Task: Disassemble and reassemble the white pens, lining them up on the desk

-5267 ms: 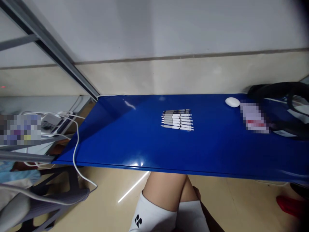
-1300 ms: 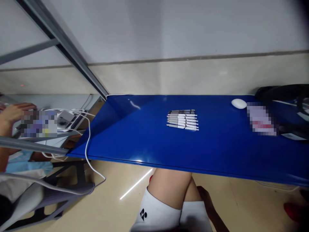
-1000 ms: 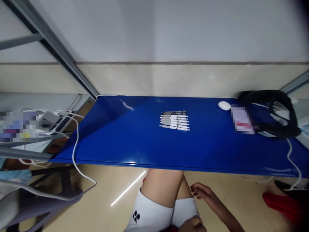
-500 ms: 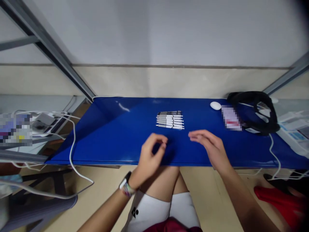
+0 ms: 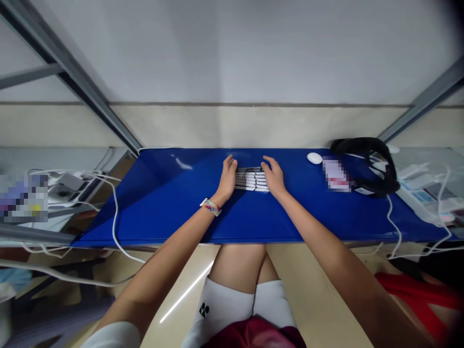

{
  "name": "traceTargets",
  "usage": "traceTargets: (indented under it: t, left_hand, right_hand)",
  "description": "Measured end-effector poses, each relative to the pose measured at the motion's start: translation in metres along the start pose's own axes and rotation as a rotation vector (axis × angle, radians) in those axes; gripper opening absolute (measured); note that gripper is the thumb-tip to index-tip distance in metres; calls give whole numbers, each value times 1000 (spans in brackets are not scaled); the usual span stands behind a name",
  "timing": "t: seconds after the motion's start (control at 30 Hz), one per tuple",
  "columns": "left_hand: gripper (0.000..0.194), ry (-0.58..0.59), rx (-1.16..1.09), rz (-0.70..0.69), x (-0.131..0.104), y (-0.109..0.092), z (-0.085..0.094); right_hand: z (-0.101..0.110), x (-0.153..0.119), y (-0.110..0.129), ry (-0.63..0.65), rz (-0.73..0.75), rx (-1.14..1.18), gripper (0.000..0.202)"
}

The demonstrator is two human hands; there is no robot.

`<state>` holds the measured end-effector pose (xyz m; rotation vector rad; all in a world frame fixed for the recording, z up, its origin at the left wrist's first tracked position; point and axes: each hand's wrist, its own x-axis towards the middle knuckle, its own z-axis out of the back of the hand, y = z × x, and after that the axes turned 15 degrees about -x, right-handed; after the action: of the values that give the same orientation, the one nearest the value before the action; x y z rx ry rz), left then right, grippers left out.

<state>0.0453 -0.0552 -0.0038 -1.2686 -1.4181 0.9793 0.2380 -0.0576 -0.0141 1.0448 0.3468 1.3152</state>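
A row of several pens (image 5: 250,180), white and grey with dark parts, lies side by side across the blue table. My left hand (image 5: 227,178) stands on edge at the left ends of the row, fingers stretched forward and thumb apart. At the opposite ends is my right hand (image 5: 274,176), also open, its thumb and fingers pointing away from me. Both palms face inward and cover the pen ends, with the row between them. Whether each pen touches the palms is hidden.
On the right of the blue table (image 5: 174,208) are a white mouse-like object (image 5: 314,158), a blurred pinkish packet (image 5: 337,174) and a black headset-like strap (image 5: 391,169). White cables (image 5: 116,217) hang at the left. Metal posts (image 5: 90,101) rise on both sides.
Both hands have moved forward from the near part of the table to the two ends of the pen row. The view has shifted slightly.
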Motion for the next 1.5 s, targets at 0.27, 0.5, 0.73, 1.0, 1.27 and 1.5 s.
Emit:
traceTargets:
  t: [0.27, 0.5, 0.73, 1.0, 1.27, 1.5]
  left_hand:
    - [26, 0, -69, -94, 11, 13, -4]
    - [24, -50, -34, -56, -29, 1, 4]
    - [18, 60, 235, -103, -38, -10, 11]
    - [39, 408, 824, -343, -29, -19, 20]
    - [57, 394, 1123, -283, -37, -20, 10]
    - [42, 333, 1009, -275, -38, -15, 11]
  right_hand:
    - [-5, 1, 1, -13, 84, 9, 26]
    - [3, -24, 10, 61, 67, 67, 26]
    - [13, -34, 17, 93, 100, 17, 23]
    - [15, -38, 10, 142, 224, -153, 28]
    - [21, -49, 11, 335, 413, -444, 52]
    - [29, -49, 13, 357, 474, -427, 53]
